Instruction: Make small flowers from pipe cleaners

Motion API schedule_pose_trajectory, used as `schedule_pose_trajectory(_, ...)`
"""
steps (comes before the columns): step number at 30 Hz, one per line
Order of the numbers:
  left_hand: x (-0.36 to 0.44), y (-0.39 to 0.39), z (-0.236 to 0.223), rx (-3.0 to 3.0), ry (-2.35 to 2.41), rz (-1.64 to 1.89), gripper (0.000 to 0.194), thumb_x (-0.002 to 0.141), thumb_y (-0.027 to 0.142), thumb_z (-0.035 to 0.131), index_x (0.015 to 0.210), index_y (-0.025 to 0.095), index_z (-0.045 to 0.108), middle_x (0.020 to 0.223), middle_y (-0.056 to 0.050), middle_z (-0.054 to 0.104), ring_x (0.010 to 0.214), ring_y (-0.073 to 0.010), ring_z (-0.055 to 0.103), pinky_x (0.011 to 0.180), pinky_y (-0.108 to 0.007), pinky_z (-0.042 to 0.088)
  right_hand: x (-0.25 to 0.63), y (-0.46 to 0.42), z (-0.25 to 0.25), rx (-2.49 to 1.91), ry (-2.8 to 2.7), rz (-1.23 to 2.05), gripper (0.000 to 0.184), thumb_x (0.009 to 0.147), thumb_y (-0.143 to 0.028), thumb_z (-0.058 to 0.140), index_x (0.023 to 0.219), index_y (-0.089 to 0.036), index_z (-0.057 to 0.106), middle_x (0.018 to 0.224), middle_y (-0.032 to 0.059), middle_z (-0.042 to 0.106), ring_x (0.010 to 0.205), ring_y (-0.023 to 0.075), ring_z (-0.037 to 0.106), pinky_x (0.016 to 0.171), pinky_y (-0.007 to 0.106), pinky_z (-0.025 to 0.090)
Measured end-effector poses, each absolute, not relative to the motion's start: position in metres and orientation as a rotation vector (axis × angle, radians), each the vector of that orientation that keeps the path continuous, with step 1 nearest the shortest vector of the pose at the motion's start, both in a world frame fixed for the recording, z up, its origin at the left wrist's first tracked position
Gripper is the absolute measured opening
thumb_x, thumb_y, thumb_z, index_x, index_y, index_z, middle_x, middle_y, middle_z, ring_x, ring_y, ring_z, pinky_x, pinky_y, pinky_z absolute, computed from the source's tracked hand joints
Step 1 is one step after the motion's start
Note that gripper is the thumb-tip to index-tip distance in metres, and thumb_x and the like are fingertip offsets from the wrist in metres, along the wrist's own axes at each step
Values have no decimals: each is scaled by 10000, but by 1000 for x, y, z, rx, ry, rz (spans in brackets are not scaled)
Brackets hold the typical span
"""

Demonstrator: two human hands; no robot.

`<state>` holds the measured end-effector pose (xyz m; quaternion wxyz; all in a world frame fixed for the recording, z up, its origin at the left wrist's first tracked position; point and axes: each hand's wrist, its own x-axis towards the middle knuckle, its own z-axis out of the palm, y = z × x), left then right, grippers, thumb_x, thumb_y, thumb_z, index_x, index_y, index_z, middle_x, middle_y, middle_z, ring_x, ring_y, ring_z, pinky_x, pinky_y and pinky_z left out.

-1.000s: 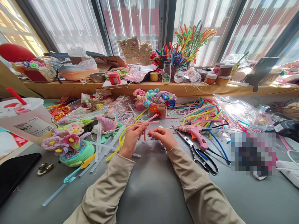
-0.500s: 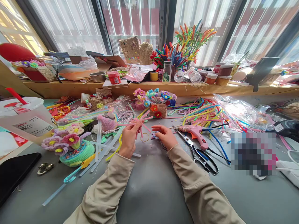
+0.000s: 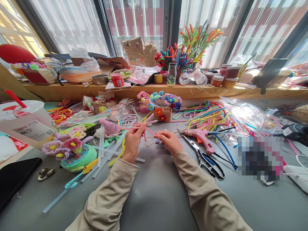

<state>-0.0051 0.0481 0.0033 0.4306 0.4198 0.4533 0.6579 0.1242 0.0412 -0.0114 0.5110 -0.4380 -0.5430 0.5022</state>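
Observation:
My left hand [image 3: 132, 146] pinches a star of crossed pink pipe cleaners [image 3: 150, 131] near its centre, the arms spreading outward. At the tip of the lower right arm, my right hand [image 3: 170, 141] has thumb and fingers closed on the pipe cleaner. Just below the star, a thin gold ring [image 3: 149, 145] lies on the grey table [image 3: 154, 192], with small purple bits beside it. To the right of my right hand rest large scissors [image 3: 199, 154] and a pink glue gun [image 3: 204, 140].
Clear glue sticks [image 3: 99, 168] and a green pot of fuzzy flowers [image 3: 79, 158] lie left of my arms. Beyond stands a small twine-wrapped box of flowers [image 3: 165, 115]. Loose coloured pipe cleaners [image 3: 207, 118] are heaped at the back right. A drink cup [image 3: 31, 123] and black phone [image 3: 18, 179] sit far left.
My right hand has moved slightly left and its fingers have closed on the end of one pink arm. My left hand holds the star in nearly the same place.

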Motion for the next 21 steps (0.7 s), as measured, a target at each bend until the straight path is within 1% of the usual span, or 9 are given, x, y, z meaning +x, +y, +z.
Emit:
schedule_pose_trajectory(3, -5, 48, 4, 1057, 1128, 1632, 151, 573, 289, 632, 601, 140, 631, 649, 13, 542, 583, -66, 430, 523, -176, 323, 124, 43, -12, -1098, -1246, 1213, 160, 639, -269, 510, 668, -166, 629, 711, 11, 594, 632, 107, 490, 537, 209, 379)
schedule_pose_trajectory(6, -2, 45, 7, 1112, 1125, 1580, 161, 576, 300, 627, 607, 143, 641, 624, 22, 526, 555, -59, 416, 511, -176, 320, 124, 42, -11, -1043, -1286, 1199, 207, 641, -330, 525, 722, -169, 627, 754, 19, 582, 665, 114, 487, 535, 208, 382)
schedule_pose_trajectory(9, 0, 43, 8, 1147, 1134, 1511, 182, 571, 315, 627, 624, 143, 652, 595, 25, 524, 533, -59, 413, 517, -183, 329, 123, 41, -10, -959, -1371, 1188, 171, 610, -321, 568, 643, -163, 623, 795, 27, 569, 727, 126, 490, 574, 211, 391)
schedule_pose_trajectory(11, -1, 43, 7, 1142, 1133, 1527, 179, 563, 312, 633, 614, 141, 649, 588, 27, 520, 530, -58, 411, 519, -182, 331, 124, 41, -11, -959, -1361, 1205, 149, 606, -300, 569, 611, -157, 612, 804, 29, 563, 718, 122, 488, 568, 210, 389)
schedule_pose_trajectory(14, -4, 46, 4, 1082, 1118, 1589, 173, 559, 306, 639, 603, 139, 635, 595, 31, 514, 526, -51, 404, 503, -176, 321, 124, 43, -13, -1076, -1273, 1226, 142, 597, -283, 562, 638, -153, 604, 726, 19, 560, 634, 108, 472, 514, 208, 371)
schedule_pose_trajectory(16, -5, 47, 4, 1021, 1123, 1581, 184, 552, 308, 645, 617, 136, 633, 597, 29, 519, 518, -49, 404, 491, -174, 317, 125, 44, -14, -1139, -1240, 1205, 145, 604, -281, 548, 642, -152, 603, 671, 10, 558, 611, 104, 463, 518, 211, 366)
schedule_pose_trajectory(21, -1, 43, 6, 1065, 1082, 1442, 184, 563, 306, 642, 618, 130, 643, 592, 18, 545, 550, -58, 438, 520, -170, 335, 124, 42, -11, -1032, -1300, 1181, 211, 626, -355, 548, 669, -156, 607, 712, 15, 570, 638, 107, 476, 560, 220, 380)
